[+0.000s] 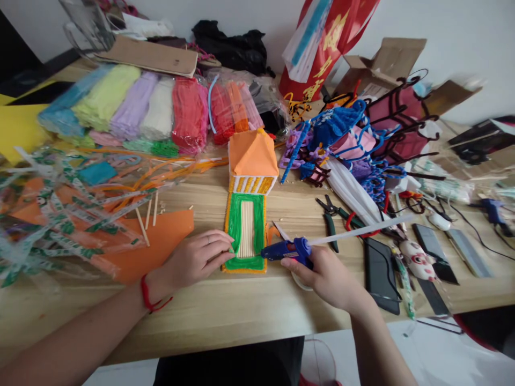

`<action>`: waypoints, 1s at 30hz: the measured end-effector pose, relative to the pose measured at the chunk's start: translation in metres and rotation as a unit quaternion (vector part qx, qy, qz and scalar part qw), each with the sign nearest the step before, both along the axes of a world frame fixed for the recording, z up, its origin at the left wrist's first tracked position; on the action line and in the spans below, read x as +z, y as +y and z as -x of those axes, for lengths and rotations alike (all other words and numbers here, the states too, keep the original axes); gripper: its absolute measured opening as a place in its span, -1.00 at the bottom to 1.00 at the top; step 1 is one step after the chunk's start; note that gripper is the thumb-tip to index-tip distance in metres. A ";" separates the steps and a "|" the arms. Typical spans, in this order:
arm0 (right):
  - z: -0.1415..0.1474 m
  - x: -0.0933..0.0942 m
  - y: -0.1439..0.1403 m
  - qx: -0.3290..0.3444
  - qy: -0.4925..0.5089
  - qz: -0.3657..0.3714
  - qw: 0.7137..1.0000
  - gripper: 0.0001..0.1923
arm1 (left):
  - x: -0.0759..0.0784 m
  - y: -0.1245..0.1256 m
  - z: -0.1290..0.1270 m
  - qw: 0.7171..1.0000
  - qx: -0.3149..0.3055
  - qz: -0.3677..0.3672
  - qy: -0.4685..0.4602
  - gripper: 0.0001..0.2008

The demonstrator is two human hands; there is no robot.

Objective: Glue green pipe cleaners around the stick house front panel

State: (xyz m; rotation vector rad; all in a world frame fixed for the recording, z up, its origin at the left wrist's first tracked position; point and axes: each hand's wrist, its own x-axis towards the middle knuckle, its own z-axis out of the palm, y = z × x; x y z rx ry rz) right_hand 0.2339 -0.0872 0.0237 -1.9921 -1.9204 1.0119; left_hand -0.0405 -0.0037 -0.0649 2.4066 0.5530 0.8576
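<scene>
Nearest the camera, both forearms come in from 6 o'clock over the wooden table (225, 311). Left hand (195, 258), red cord at the wrist, lies loosely curled with fingertips pressing the left edge of the green mat (233, 225), a flat panel edged in orange with a strip of pale sticks down its middle. Right hand (325, 276) is closed around the grip of a blue glue gun (287, 249); a white glue stick projects from its back toward 2 o'clock, and the nozzle points toward 9 o'clock, touching or just beside the mat's lower right corner, cannot tell which. The mat sits at frame centre. At its 12 o'clock end stands a small house (252, 161) with an orange roof, touching the mat. At 9 o'clock of the left hand: orange sheet (161, 236) under loose wooden sticks and clear wrappers. At 3 o'clock of the mat: pliers (332, 214), then dark phones (378, 273). Farther, at 11 o'clock: bagged pipe cleaners (153, 107) in many colours. At 1 o'clock: blue and pink craft pieces (350, 134), a cardboard box (382, 64).
</scene>
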 end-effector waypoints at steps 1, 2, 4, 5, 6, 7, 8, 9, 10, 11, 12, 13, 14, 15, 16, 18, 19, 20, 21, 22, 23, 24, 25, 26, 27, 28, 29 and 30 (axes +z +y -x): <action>-0.002 0.000 -0.001 -0.004 0.013 -0.009 1.000 -0.57 | 0.000 0.000 0.000 1.000 -0.004 0.001 -0.001 -0.91; -0.006 -0.001 -0.001 -0.013 0.030 -0.018 0.999 -0.59 | 0.001 0.000 0.000 1.000 -0.008 0.001 -0.004 -0.92; -0.015 -0.006 -0.001 -0.047 0.056 -0.041 0.996 -0.64 | 0.002 0.000 0.000 1.000 -0.013 -0.009 -0.010 -0.92; -0.021 -0.010 0.000 -0.069 0.052 -0.055 0.995 -0.65 | 0.002 0.000 -0.001 1.000 -0.015 -0.016 -0.012 -0.92; -0.026 -0.014 0.002 -0.088 0.034 -0.073 0.993 -0.66 | 0.003 0.000 -0.001 0.999 -0.017 -0.025 -0.013 -0.92; -0.031 -0.018 0.005 -0.103 0.003 -0.098 0.990 -0.68 | 0.003 0.000 -0.001 0.999 -0.018 -0.032 -0.013 -0.92; -0.035 -0.023 0.008 -0.108 -0.038 -0.130 0.985 -0.69 | 0.004 0.000 -0.001 0.999 -0.021 -0.040 -0.013 -0.92; -0.039 -0.028 0.011 -0.106 -0.084 -0.162 0.978 -0.69 | 0.004 0.000 -0.001 0.999 -0.024 -0.047 -0.011 -0.92; -0.042 -0.033 0.015 -0.096 -0.130 -0.186 0.969 -0.66 | 0.004 0.001 -0.001 0.998 -0.028 -0.053 -0.009 -0.92; -0.044 -0.038 0.019 -0.078 -0.171 -0.195 0.963 -0.63 | 0.005 0.001 -0.001 0.998 -0.031 -0.059 -0.008 -0.92; -0.045 -0.043 0.023 -0.061 -0.206 -0.196 0.957 -0.61 | 0.005 0.002 -0.001 0.997 -0.034 -0.064 -0.007 -0.90; -0.046 -0.049 0.026 -0.049 -0.236 -0.193 0.951 -0.60 | 0.006 0.002 -0.001 0.997 -0.035 -0.067 -0.006 -0.88; -0.046 -0.053 0.029 -0.041 -0.260 -0.187 0.946 -0.61 | 0.007 0.003 -0.001 0.997 -0.036 -0.069 -0.005 -0.85; -0.047 -0.057 0.031 -0.036 -0.278 -0.181 0.943 -0.62 | 0.008 0.004 -0.001 0.997 -0.036 -0.070 -0.002 -0.83; -0.046 -0.059 0.033 -0.032 -0.293 -0.175 0.939 -0.62 | 0.009 0.005 0.000 0.997 -0.038 -0.071 0.000 -0.81; -0.044 -0.058 0.034 -0.029 -0.320 -0.166 0.932 -0.62 | 0.011 0.006 0.002 0.996 -0.047 -0.071 0.004 -0.80; -0.042 -0.054 0.033 -0.033 -0.332 -0.169 0.927 -0.63 | 0.012 0.007 0.003 0.996 -0.054 -0.067 0.006 -0.77; -0.038 -0.049 0.031 -0.042 -0.343 -0.177 0.921 -0.64 | 0.014 0.008 0.004 0.996 -0.063 -0.058 0.009 -0.73; -0.032 -0.042 0.029 -0.055 -0.349 -0.193 0.915 -0.66 | 0.015 0.008 0.005 0.996 -0.072 -0.045 0.015 -0.67; -0.024 -0.034 0.026 -0.069 -0.343 -0.218 0.911 -0.69 | 0.016 0.009 0.006 0.996 -0.081 -0.033 0.024 -0.61; -0.013 -0.027 0.022 -0.076 -0.321 -0.244 0.912 -0.72 | 0.017 0.009 0.007 0.995 -0.085 -0.022 0.037 -0.54; 0.000 -0.020 0.018 -0.062 -0.278 -0.264 0.921 -0.77 | 0.017 0.009 0.007 0.995 -0.087 -0.016 0.054 -0.47; 0.014 -0.014 0.014 -0.017 -0.211 -0.277 0.937 -0.81 | 0.017 0.010 0.007 0.994 -0.085 -0.016 0.070 -0.40; 0.029 -0.011 0.010 0.038 -0.133 -0.277 0.951 -0.83 | 0.016 0.010 0.006 0.993 -0.079 -0.022 0.085 -0.35; 0.045 -0.011 0.006 0.088 -0.071 -0.256 0.960 -0.80 | 0.015 0.010 0.006 0.992 -0.072 -0.030 0.098 -0.31; 0.059 -0.012 0.002 0.139 -0.034 -0.241 0.960 -0.78 | 0.015 0.010 0.005 0.991 -0.067 -0.040 0.107 -0.30; 0.072 -0.016 -0.001 0.166 -0.020 -0.236 0.957 -0.75 | 0.014 0.010 0.005 0.990 -0.064 -0.049 0.113 -0.32; 0.082 -0.021 -0.003 0.177 -0.022 -0.233 0.956 -0.77 | 0.013 0.011 0.004 0.989 -0.063 -0.057 0.119 -0.37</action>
